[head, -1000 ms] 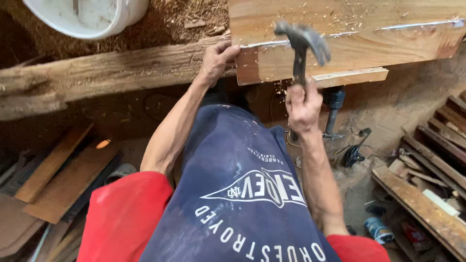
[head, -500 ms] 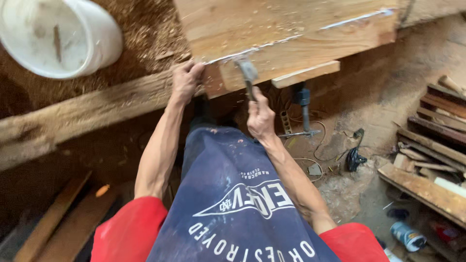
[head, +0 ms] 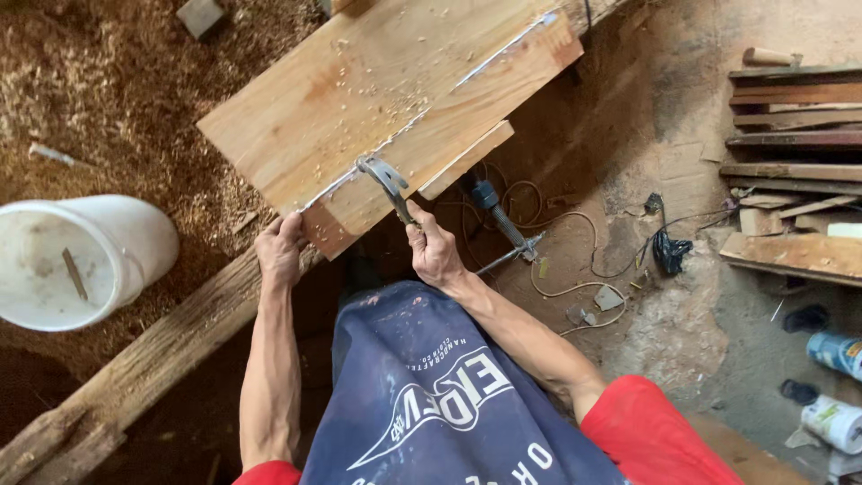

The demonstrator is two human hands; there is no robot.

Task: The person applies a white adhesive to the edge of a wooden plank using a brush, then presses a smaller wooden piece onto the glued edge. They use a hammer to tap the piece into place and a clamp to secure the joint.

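From my remote seat I see my right hand (head: 434, 251) with its fingers clamped around the handle of a claw hammer (head: 388, 184), whose metal head rests on the near edge of a wide wooden board (head: 359, 99), right at the pale line that runs along the board's length. My left hand (head: 280, 251) sits to the left of it, fingers curled closed on the board's near left corner, where the board meets a rough old beam (head: 153, 350) that runs diagonally towards the near left. The board is littered with small wood chips (the ground on the far left is thick with sawdust too). A white bucket (head: 81, 260) stands at the left, well apart from both hands. Under the board, just right of the hammer, a clamp (head: 498, 220) pokes out, with loose cable on the dirt floor (head: 682, 305) beyond. Stacked planks (head: 790, 135) lie far right.
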